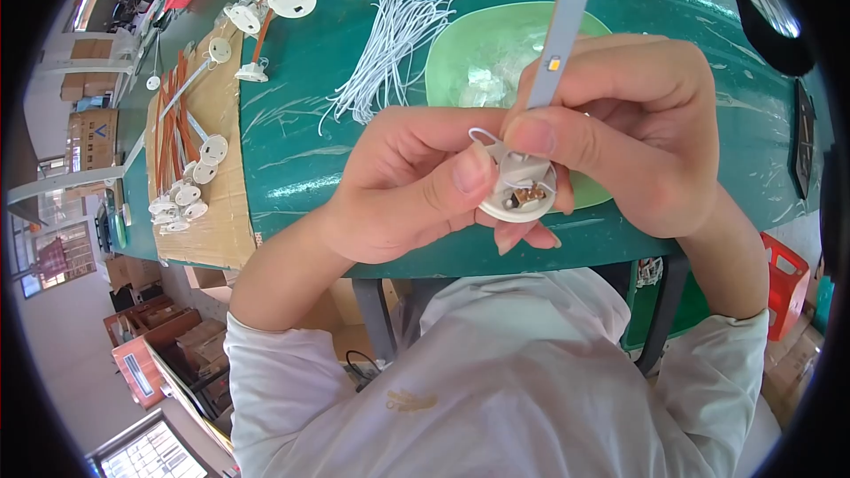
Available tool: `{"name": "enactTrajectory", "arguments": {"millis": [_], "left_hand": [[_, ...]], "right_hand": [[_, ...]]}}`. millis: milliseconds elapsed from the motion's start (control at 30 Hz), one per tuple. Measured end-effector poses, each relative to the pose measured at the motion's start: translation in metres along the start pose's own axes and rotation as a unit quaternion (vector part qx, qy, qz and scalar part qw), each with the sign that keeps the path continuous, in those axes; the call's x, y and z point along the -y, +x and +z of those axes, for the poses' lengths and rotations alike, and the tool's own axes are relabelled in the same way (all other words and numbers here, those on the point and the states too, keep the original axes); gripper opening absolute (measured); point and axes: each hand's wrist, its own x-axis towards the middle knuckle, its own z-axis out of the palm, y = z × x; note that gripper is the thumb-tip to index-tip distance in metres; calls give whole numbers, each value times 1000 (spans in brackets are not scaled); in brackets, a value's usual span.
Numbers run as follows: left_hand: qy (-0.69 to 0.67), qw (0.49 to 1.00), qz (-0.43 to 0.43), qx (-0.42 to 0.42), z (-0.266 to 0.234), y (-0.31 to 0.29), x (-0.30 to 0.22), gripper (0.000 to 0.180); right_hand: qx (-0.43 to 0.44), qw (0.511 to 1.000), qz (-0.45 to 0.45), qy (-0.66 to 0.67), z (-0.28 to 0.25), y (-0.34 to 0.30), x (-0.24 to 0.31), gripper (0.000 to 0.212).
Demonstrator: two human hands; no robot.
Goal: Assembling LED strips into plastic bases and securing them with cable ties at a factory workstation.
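Note:
Between my two hands, above the table's near edge, is a round white plastic lamp end cap (496, 205) with metal contacts showing inside it. My left hand (412, 181) grips the cap, thumb on top and fingers beneath. A grey LED strip board (556, 44) with small yellow chips rises from the cap. My right hand (633, 128) pinches the board's lower end between thumb and fingers. A short white wire (482, 134) loops out beside the left thumb. Behind the hands lies a light green plastic tray (452, 49) with clear small pieces in it, partly hidden.
A bundle of white wires (385, 53) lies left of the tray on the green table (292, 137). Finished-looking strips with round caps (190, 190) rest on cardboard (221, 230) at left. More white caps (292, 0) are heaped at the back. A red plastic crate (784, 283) stands at right.

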Motion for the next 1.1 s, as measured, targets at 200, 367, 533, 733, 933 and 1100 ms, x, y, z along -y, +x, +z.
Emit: {"name": "enactTrajectory", "arguments": {"millis": [200,367,533,733,933,1100], "left_hand": [[138,990,12,-27,4,0,-11,38],[253,963,30,-81,7,-6,-14,41],[234,969,31,-77,9,-5,-13,39],[371,927,21,-53,7,-7,-21,36],[310,948,50,-50,6,-3,-15,38],[173,982,26,-73,9,-5,-13,41]], "right_hand": [[-66,987,136,49,0,-1,10,5],[-67,990,119,23,-3,-1,9,4],[-59,989,128,36,-5,-2,7,5],[-54,991,118,19,-4,-3,8,4],[-44,994,100,13,-4,-4,4,5],[-50,983,148,100,-1,-3,7,6]]}}
